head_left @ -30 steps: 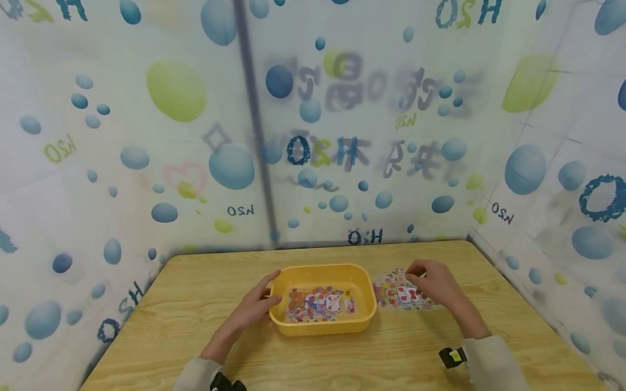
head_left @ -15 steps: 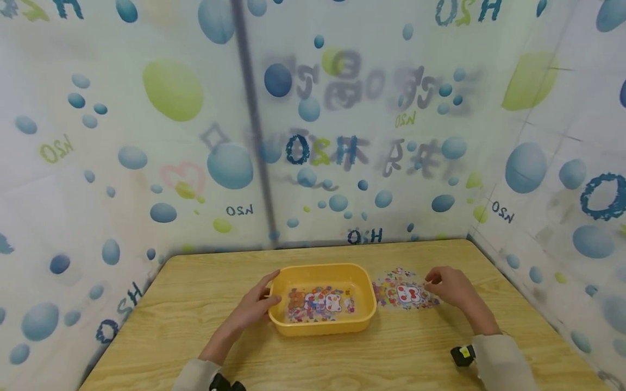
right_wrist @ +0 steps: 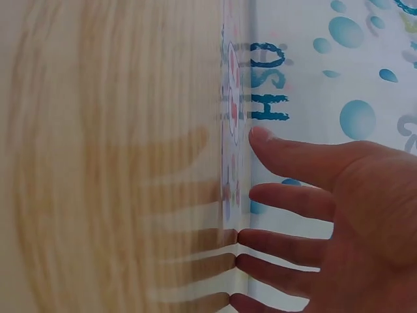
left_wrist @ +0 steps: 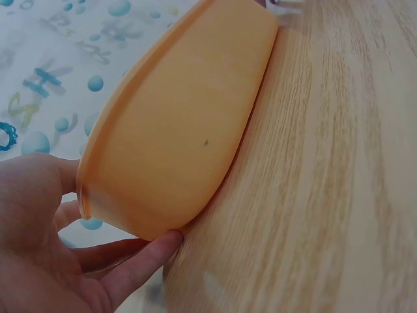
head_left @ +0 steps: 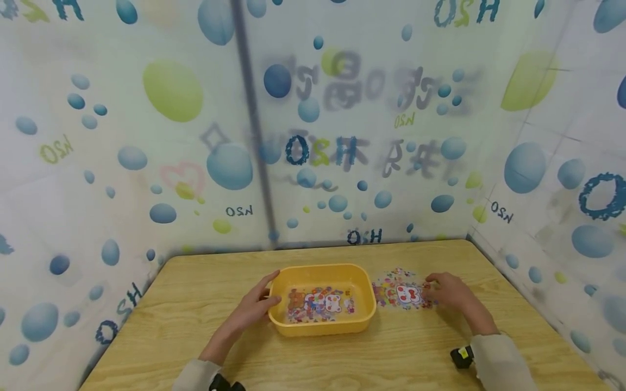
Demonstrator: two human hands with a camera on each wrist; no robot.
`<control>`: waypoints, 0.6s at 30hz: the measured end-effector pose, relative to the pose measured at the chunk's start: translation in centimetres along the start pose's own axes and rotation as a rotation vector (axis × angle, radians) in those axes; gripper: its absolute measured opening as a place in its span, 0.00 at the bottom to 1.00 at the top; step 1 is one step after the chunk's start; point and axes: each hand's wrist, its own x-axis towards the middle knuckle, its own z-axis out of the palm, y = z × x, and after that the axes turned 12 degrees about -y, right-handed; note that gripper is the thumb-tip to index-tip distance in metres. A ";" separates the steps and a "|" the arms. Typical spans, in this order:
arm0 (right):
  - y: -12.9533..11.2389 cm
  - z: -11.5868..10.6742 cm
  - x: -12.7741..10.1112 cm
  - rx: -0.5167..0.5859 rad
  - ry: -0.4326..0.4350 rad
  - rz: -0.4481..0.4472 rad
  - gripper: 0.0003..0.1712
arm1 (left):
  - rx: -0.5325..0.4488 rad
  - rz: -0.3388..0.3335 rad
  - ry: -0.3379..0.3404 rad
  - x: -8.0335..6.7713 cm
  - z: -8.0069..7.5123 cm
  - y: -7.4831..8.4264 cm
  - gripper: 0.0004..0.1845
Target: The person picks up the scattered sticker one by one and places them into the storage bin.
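One counter [head_left: 205, 304], wood-grained. One yellow tub [head_left: 368, 315] stands on it. Sticker sheets: two counted, one sheet in the tub [head_left: 319, 304] and one sheet on the counter [head_left: 398, 293] just right of the tub. The single stickers on each sheet are too small to count. Hands: two, one left hand [head_left: 251, 309] and one right hand [head_left: 452, 293]. Wrist devices: two, one left wrist device [head_left: 222, 383] and one right wrist device [head_left: 461, 355]. Printed curtain walls: three sides counted around the counter.
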 end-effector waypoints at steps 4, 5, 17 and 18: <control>0.1 0.3 0.1 -0.045 -0.015 -0.001 0.31 | 0.001 -0.003 0.003 0.0 0.0 0.1 0.34; 0.1 0.4 0.1 -0.062 -0.019 0.000 0.32 | 0.001 -0.005 0.006 -0.1 0.1 0.2 0.34; -0.7 0.6 0.1 -0.164 -0.012 0.008 0.29 | -0.003 0.000 -0.002 -0.1 0.0 0.1 0.34; -0.8 0.6 0.1 -0.159 -0.014 0.015 0.28 | -0.003 0.004 -0.006 -0.1 0.0 0.0 0.34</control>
